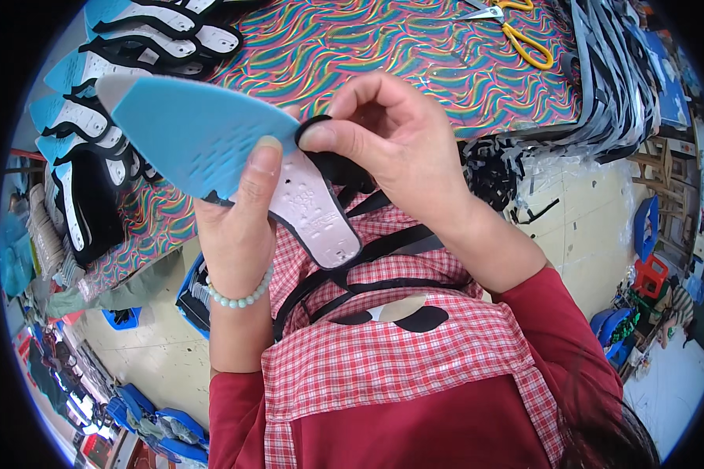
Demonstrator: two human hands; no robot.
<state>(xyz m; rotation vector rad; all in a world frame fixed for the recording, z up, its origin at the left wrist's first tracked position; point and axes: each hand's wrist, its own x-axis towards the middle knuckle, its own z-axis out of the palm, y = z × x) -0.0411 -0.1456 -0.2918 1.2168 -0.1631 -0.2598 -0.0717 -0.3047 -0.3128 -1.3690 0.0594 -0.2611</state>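
Observation:
In front of my chest I hold a pointed shoe insole (199, 129), blue over its front part with a grey tip and a pale pink heel part edged in black. My left hand (246, 184) is closed around its middle, the thumb pressed on the blue surface. A bead bracelet circles that wrist. My right hand (395, 144) pinches a black strip (314, 125) between thumb and fingers at the insole's right edge. Black material hangs below the pinch, partly behind the insole; where it joins cannot be seen.
Similar blue and black insole pieces (78, 117) lie stacked on the left of the patterned table (414, 55). Yellow-handled scissors (524, 43) rest at the back right. Long black and grey strips (614, 86) hang over the right edge. A red stool (651, 275) stands farther right.

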